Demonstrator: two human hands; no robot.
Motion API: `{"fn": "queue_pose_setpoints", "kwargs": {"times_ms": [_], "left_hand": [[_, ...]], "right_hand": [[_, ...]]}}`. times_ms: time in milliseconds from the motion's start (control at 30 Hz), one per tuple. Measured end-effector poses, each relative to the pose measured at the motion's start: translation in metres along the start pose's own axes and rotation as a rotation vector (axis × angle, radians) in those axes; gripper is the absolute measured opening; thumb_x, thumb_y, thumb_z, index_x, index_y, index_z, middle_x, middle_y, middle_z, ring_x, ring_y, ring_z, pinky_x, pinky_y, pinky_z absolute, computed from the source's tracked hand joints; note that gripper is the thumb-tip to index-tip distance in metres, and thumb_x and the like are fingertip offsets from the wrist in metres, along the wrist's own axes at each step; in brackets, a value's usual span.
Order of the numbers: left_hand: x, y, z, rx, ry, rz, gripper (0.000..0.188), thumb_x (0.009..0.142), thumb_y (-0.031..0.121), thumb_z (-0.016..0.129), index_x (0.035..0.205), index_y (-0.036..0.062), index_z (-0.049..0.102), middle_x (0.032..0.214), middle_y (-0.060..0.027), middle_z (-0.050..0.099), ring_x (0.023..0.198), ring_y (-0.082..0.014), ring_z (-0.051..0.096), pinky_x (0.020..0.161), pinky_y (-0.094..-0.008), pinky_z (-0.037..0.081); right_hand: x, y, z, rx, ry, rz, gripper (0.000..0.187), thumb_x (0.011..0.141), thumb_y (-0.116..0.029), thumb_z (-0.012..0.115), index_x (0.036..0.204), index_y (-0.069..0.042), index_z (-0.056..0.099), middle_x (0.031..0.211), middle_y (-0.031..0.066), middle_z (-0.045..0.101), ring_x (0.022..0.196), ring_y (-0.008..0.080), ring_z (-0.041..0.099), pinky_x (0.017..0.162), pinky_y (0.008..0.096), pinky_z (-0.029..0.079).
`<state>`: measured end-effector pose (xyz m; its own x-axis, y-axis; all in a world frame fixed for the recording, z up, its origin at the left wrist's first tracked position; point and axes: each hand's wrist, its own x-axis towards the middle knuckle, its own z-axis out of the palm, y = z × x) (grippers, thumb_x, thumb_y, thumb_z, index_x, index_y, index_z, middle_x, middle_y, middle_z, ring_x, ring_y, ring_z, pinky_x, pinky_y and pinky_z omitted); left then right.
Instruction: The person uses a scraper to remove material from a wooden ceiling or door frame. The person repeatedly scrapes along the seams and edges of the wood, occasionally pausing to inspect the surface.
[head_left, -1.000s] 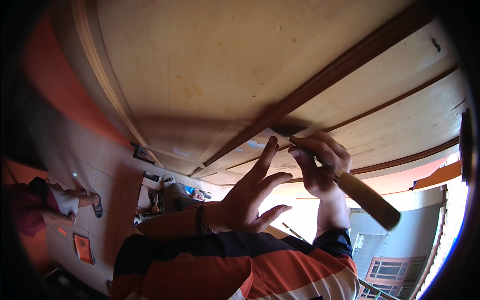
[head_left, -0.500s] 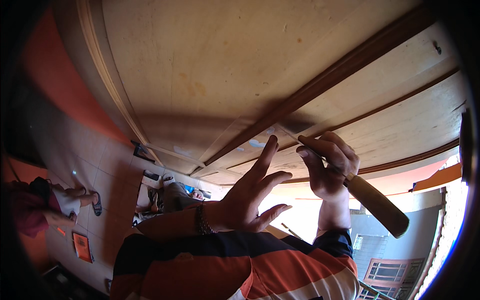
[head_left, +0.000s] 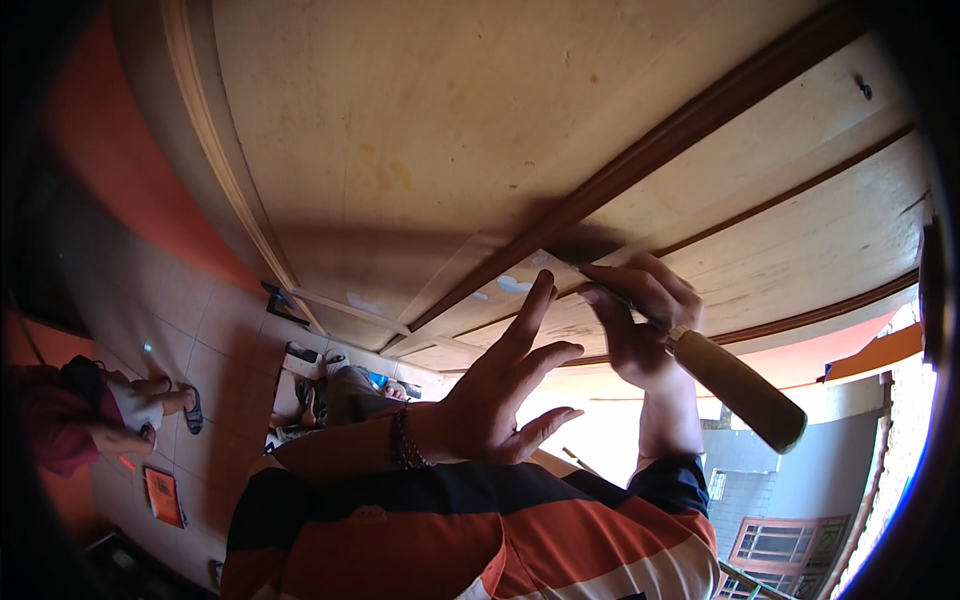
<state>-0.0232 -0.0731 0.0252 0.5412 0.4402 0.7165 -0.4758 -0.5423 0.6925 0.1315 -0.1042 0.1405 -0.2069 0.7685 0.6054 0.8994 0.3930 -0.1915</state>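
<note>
My right hand (head_left: pixel 650 320) is closed around a wooden-handled tool (head_left: pixel 740 390) with a thin, narrow metal blade; I cannot tell whether it is a chisel or a scraper. Its thick handle points down to the right, and the blade tip lies by the dark trim strip of the pale wooden panel (head_left: pixel 400 120). Nothing is in my left hand (head_left: pixel 495 400); its fingers are spread, with the index fingertip close to the panel. Whether that fingertip touches the wood cannot be told. Whitish patches (head_left: pixel 514 285) mark the wood beside it.
A person in a dark red top (head_left: pixel 50 420) is at the far left, and another in grey trousers (head_left: pixel 360 395) is beyond my left forearm. An orange booklet (head_left: pixel 165 495) lies on the tiled floor (head_left: pixel 215 350). Lower right shows a building with a window (head_left: pixel 775 545).
My right hand and the tool have shifted slightly up and left along the panel, the handle end rising. My left hand has stayed in place.
</note>
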Motion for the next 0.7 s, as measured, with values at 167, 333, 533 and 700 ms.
{"fn": "queue_pose_setpoints", "kwargs": {"times_ms": [167,333,533,700], "left_hand": [[-0.0023,-0.0022,0.0007,0.000,0.014,0.005,0.053,0.083,0.018,0.072,0.124,-0.0047,0.047,0.149,-0.0403,0.005,0.139,-0.0529,0.018,0.112,-0.0501,0.027],[-0.0041,-0.0014,-0.0001,-0.002,-0.003,-0.007,0.054,0.083,0.018,0.071,0.125,-0.0044,0.046,0.149,-0.0404,0.006,0.139,-0.0531,0.018,0.111,-0.0503,0.028],[-0.0057,-0.0029,0.0011,0.010,0.005,0.008,0.054,0.084,0.018,0.071,0.126,-0.0044,0.046,0.149,-0.0403,0.006,0.139,-0.0530,0.019,0.111,-0.0501,0.029],[-0.0068,-0.0034,0.0021,0.001,-0.003,0.010,0.054,0.084,0.018,0.071,0.125,-0.0046,0.046,0.149,-0.0400,0.007,0.139,-0.0526,0.019,0.111,-0.0500,0.029]], "right_hand": [[0.0009,-0.0028,-0.0039,-0.033,0.031,-0.041,0.016,0.076,-0.001,0.075,0.091,0.000,0.069,0.069,0.0068,0.059,0.056,0.0145,0.055,0.050,0.0256,0.041],[-0.0001,-0.0022,0.0009,-0.036,0.002,0.002,0.016,0.077,-0.002,0.076,0.091,-0.001,0.070,0.070,0.0076,0.061,0.056,0.0146,0.056,0.049,0.0256,0.042],[0.0008,-0.0024,0.0016,0.003,-0.032,0.046,0.016,0.077,-0.001,0.075,0.091,-0.001,0.070,0.070,0.0082,0.061,0.058,0.0150,0.058,0.051,0.0261,0.043],[0.0007,-0.0013,0.0047,0.030,-0.047,0.064,0.016,0.077,0.000,0.075,0.092,0.000,0.069,0.069,0.0080,0.061,0.058,0.0149,0.057,0.051,0.0263,0.043]]}}
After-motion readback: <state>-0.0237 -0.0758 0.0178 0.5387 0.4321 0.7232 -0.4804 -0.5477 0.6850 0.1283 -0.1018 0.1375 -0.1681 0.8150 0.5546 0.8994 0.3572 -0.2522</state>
